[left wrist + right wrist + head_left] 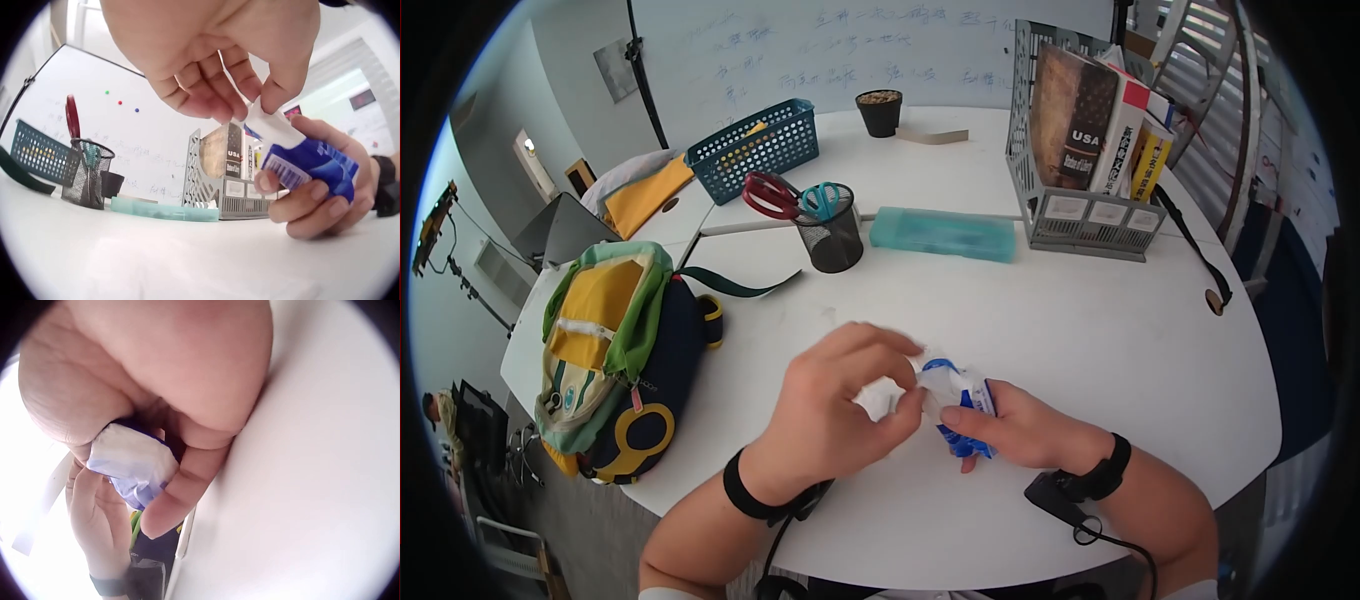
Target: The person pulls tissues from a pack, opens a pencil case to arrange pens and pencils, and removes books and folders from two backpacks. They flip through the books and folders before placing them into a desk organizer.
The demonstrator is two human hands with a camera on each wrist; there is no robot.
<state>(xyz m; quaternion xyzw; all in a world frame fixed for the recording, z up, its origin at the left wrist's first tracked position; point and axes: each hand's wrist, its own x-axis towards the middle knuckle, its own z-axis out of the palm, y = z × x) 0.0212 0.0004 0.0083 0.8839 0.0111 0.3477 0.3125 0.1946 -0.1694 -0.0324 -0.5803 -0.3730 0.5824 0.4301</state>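
My right hand (pixel 1040 425) grips a small blue and white tissue packet (pixel 978 400) above the front of the table, its thumb over the top side. In the left wrist view, fingers curl under the packet (pixel 312 164) beside its barcode. The left hand (pixel 830 410) pinches a white tissue (pixel 273 129) at the packet's end between thumb and index finger, while the other fingers are loosely bent. Seen from the right wrist, the packet (pixel 132 453) sits inside the right hand's grasp, and the left hand (pixel 100 519) is beyond it.
A backpack (pixel 655 350) lies at the left. Behind the hands stand a mesh cup (pixel 832 240) with scissors, a teal case (pixel 943 234) and a grey file holder (pixel 1090 235) of books. Farther back are a blue basket (pixel 752 155) and a small black pot (pixel 880 118).
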